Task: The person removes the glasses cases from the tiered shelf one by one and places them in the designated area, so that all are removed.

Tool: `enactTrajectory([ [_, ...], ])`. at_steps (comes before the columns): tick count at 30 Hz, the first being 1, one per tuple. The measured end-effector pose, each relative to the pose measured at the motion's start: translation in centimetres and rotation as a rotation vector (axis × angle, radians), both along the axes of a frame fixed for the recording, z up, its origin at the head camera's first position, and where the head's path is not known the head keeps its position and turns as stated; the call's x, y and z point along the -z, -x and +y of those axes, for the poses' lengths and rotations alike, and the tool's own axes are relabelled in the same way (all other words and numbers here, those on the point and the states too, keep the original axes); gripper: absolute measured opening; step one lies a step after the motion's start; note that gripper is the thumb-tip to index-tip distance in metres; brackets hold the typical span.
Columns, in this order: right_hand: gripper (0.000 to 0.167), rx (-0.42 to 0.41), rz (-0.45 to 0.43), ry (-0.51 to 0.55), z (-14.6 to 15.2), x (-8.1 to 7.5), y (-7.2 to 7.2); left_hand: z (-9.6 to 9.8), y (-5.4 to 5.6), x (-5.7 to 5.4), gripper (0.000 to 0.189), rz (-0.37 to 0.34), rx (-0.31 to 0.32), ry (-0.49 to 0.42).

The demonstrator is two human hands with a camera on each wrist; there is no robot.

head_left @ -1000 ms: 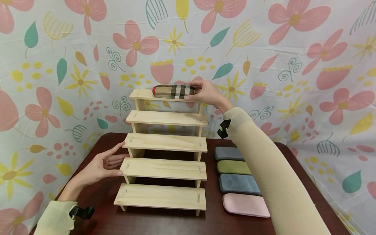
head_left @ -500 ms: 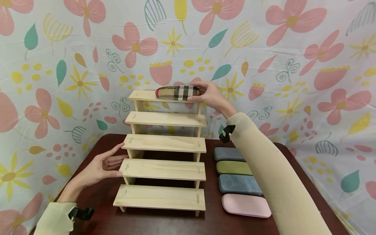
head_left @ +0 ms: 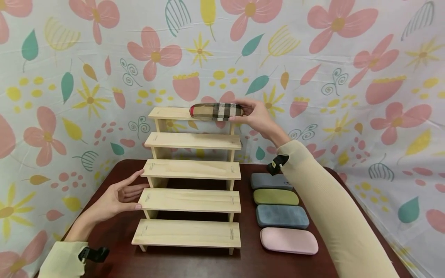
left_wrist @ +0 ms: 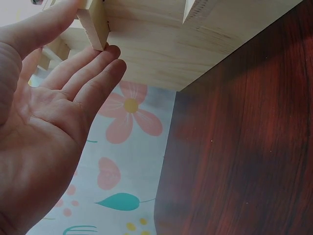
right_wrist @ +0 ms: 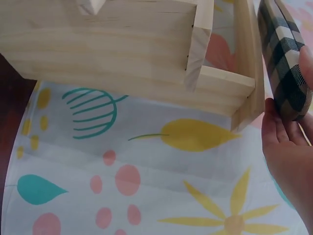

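Note:
A plaid glasses case (head_left: 215, 111) with a red end lies lengthwise over the top step of a pale wooden five-tier stand (head_left: 191, 199). My right hand (head_left: 257, 117) pinches its right end between thumb and fingers. The right wrist view shows the same checked case (right_wrist: 283, 58) against the top board, fingers under its near end. At the stand's left side, my left hand (head_left: 112, 200) has its fingers extended, the tips at the edges of the middle and second-lowest steps. In the left wrist view that hand (left_wrist: 54, 112) shows an open palm, fingertips at a wooden upright.
Right of the stand, a column of glasses cases lies on the dark red table (head_left: 187, 266): grey-blue (head_left: 269, 181), green (head_left: 276, 197), blue (head_left: 282, 216) and pink (head_left: 289, 241). A flower-printed cloth (head_left: 222, 50) hangs close behind the stand.
My right hand has slid the plaid case to the right along the top step. My left hand stays at the stand's side. The head view has shifted slightly.

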State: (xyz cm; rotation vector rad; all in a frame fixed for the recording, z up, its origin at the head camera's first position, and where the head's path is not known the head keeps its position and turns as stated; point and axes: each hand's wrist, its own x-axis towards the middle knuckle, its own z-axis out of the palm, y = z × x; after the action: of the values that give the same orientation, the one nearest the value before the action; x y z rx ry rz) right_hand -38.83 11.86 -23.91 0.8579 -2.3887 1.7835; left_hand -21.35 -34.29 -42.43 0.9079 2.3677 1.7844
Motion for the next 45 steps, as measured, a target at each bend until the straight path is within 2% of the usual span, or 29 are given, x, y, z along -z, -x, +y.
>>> enactTrajectory([
  [6,0.061,-0.042,0.024,0.055,1.1,0.9,-1.0,0.0,-0.1,0.1,0.101,0.008,0.003,0.002],
  [15,0.065,0.014,0.063,-0.008,3.3,1.6,-2.9,0.1,-0.1,-0.1,0.1,0.031,-0.001,0.005],
  [25,0.065,-0.009,0.036,0.058,5.8,2.9,-4.9,-0.2,0.0,0.1,0.1,0.022,0.027,-0.027],
  [31,0.067,0.043,0.025,0.002,8.0,4.1,-6.4,0.0,0.0,0.1,0.1,0.022,0.036,-0.028],
  [36,0.063,0.092,0.072,-0.073,10.1,4.7,-7.6,0.1,0.1,-0.1,0.1,0.033,0.023,-0.012],
  [45,0.063,0.145,0.059,-0.052,14.1,6.8,-9.4,-0.1,0.0,0.0,0.1,0.015,0.038,-0.03],
])
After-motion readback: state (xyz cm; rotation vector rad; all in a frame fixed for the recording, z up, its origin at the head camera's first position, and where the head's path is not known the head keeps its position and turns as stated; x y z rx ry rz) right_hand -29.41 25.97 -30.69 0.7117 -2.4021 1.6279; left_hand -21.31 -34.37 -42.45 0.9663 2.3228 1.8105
